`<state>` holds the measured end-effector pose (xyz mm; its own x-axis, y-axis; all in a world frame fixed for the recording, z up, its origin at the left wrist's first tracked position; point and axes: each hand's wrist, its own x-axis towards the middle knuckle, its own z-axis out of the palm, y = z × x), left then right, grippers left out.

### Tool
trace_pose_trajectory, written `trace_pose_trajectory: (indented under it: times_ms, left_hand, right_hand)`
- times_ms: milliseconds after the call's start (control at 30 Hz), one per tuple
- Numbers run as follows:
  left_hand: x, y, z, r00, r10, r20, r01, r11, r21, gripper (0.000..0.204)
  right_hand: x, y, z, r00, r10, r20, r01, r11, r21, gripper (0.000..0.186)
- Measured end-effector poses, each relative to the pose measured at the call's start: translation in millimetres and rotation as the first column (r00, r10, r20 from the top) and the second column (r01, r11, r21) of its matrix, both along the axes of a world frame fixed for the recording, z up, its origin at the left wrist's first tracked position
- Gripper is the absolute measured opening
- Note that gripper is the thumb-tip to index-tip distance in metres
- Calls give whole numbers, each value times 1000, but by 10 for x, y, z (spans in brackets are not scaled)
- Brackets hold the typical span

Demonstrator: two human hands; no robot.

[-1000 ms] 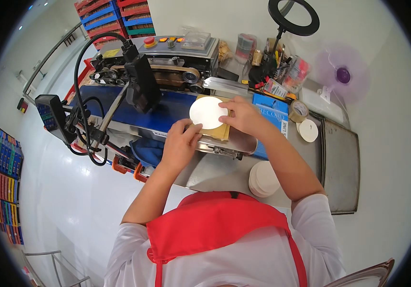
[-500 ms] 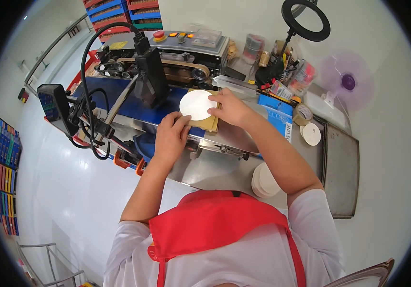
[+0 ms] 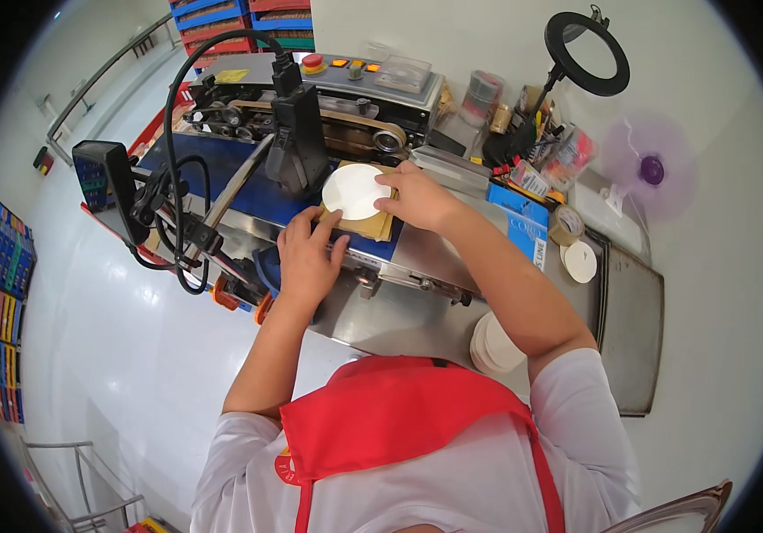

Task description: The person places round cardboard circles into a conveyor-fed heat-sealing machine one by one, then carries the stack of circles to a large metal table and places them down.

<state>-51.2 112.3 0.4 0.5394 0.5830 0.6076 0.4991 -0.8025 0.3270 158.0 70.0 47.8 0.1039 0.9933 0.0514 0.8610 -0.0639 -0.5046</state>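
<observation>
On conveyor [image 3: 248,182], hands [image 3: 417,197] flat on pouch [image 3: 357,197]

A white round disc [image 3: 354,190] lies on a tan pouch [image 3: 374,226], over a blue conveyor belt [image 3: 248,182].

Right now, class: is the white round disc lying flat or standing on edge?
Flat. The white disc lies face-up on a brown pouch on the blue belt, with the right hand at its edge and the left hand beside the pouch.

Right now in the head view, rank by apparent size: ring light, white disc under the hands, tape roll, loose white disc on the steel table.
1. White disc and ring light: too alike to rank.
2. Tape roll and loose white disc: alike, smallest.
</observation>
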Motion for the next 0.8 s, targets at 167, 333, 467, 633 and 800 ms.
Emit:
trace_pose_trajectory:
  times_ms: [167,333,467,633,800]
  left_hand:
    - [-73,66,5,1000,27,1,-27,1000,-13,42]
    - [-164,145,-15,1000,25,12,-25,1000,-16,44]
    - [-229,228,-45,999,49,-1,-49,998,-31,44]
    - [-277,315,-22,993,96,-61,-100,992,-72,44]
    - [-335,466,-72,988,127,-83,-132,990,-57,44]
  right_hand:
    - [-85,121,32,1000,6,27,-5,999,-34,50]
    - [-143,247,15,1000,-6,2,6,999,-37,51]
    - [-189,351,16,1000,6,-27,-8,999,-47,51]
    - [-214,473,-30,998,29,-53,-29,1000,12,49]
    - [-269,579,-39,993,18,-116,-14,999,39,46]
